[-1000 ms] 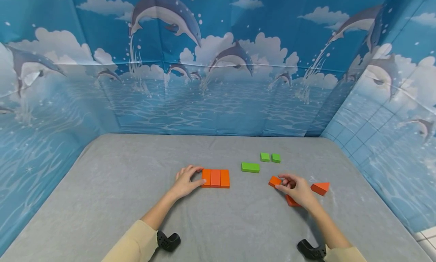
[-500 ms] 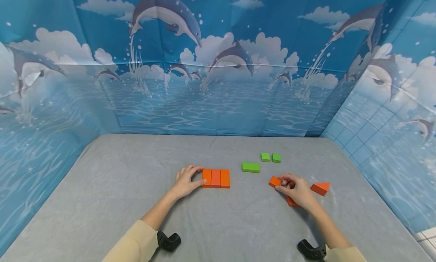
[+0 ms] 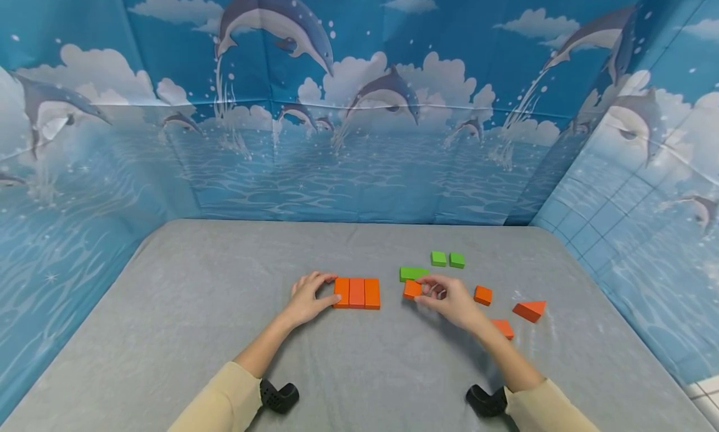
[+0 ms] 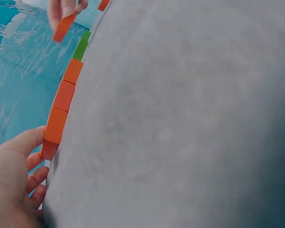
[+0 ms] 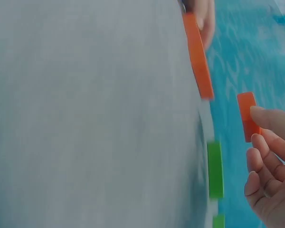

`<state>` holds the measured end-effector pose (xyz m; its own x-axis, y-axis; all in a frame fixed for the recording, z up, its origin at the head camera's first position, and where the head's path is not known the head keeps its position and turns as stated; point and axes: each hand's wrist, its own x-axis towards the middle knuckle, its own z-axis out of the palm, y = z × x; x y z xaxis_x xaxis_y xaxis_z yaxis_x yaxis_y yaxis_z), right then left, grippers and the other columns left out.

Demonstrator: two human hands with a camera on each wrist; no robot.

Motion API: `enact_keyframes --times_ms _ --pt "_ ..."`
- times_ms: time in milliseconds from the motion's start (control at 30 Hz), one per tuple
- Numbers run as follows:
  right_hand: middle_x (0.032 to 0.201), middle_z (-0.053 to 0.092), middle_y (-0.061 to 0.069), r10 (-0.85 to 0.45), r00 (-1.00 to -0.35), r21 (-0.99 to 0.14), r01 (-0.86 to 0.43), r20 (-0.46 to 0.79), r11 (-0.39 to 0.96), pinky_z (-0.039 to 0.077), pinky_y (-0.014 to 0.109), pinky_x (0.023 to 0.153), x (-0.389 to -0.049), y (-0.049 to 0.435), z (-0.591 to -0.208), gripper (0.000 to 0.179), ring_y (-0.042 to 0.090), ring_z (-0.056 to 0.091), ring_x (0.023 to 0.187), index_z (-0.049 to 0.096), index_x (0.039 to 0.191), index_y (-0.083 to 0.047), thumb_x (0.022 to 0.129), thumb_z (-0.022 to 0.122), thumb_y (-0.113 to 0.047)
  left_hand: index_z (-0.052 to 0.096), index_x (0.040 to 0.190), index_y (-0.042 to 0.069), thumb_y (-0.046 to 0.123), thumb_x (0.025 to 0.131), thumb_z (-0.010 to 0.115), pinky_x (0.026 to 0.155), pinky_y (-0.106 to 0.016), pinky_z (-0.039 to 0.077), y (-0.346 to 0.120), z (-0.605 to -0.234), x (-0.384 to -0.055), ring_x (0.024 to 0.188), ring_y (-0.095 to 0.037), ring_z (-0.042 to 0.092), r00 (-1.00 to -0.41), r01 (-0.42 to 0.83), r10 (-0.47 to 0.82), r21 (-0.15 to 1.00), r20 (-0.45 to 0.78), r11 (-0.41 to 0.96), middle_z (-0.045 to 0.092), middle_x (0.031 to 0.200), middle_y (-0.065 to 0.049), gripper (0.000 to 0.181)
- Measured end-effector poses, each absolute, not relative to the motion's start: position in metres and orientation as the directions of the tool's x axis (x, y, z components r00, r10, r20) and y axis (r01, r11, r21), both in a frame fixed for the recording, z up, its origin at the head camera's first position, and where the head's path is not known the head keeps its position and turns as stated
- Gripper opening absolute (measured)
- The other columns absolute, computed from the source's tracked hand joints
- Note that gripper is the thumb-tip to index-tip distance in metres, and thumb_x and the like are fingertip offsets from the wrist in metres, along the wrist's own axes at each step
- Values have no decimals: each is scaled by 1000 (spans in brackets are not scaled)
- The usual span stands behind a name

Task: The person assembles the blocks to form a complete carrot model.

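Three orange rectangular blocks (image 3: pixel 356 293) lie side by side in a row on the grey tabletop. My left hand (image 3: pixel 308 301) is at the row's left end, thumb and index finger gripping the outermost block (image 4: pixel 55 126). To the right of the row, my right hand (image 3: pixel 451 299) pinches a small orange block (image 5: pixel 246 107) between thumb and fingers, held up off the table. In the head view that block overlaps the near edge of a green rectangular block (image 3: pixel 413 273). The other fingers of the right hand (image 5: pixel 275 166) are curled loosely below it.
Two small green blocks (image 3: pixel 439 258) sit farther back. Right of my right hand are a small orange block (image 3: pixel 483 295), an orange triangular block (image 3: pixel 529 310) and another orange block (image 3: pixel 503 328) partly behind the forearm. A dolphin-print curtain (image 3: pixel 359 170) surrounds the table.
My right hand has carried the small orange block left toward the row, uncovering another small orange block behind it. My left hand stays at the row's left end.
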<state>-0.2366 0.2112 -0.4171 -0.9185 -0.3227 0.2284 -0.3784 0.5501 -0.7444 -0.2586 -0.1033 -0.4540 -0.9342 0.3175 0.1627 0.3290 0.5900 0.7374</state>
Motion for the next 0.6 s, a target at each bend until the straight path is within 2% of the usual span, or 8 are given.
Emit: enact_keyframes --times_ms 233,600 --pt "81 57 5 -470 -851 -769 -459 236 445 43 23 56 -242 165 -416 30 10 49 66 63 106 2 79 70 -9 55 124 10 30 85 64 99 -55 15 -104 -454 -260 111 -29 40 -935 328 315 728 161 602 53 115 -6 45" --pt "80 56 5 -612 -753 -686 -578 240 443 44 22 61 -245 121 -425 26 13 50 70 64 102 -3 79 72 -13 55 124 11 30 85 64 99 -54 16 -103 -453 -260 111 -29 40 -938 320 311 727 154 608 54 115 -5 44"
